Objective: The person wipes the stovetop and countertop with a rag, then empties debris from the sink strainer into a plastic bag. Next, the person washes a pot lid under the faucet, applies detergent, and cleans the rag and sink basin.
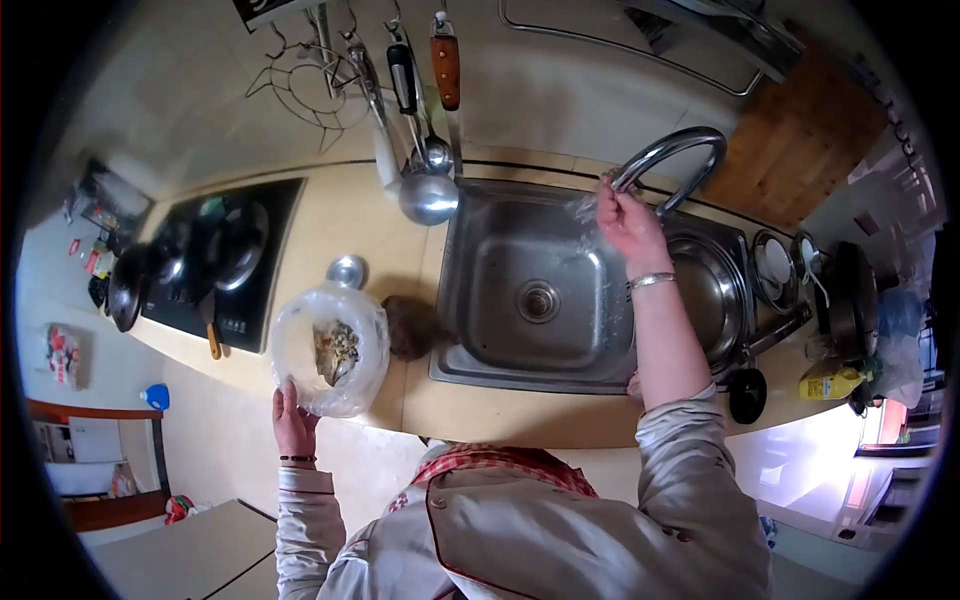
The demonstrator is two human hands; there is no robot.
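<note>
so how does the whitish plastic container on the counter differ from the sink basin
The whitish plastic container is pale and cloudy; the sink basin is grey metal. The container's outline is roundish, the basin's squarish with rounded corners. The container stands on the counter with the left hand at its edge, while the basin is set into it. Both are open at the top.

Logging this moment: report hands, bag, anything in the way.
Left hand on white translucent plastic bag, open, brownish scraps inside. Right hand at curved chrome faucet. Unidentified brown lump beside bag; no obvious obstruction.
</note>
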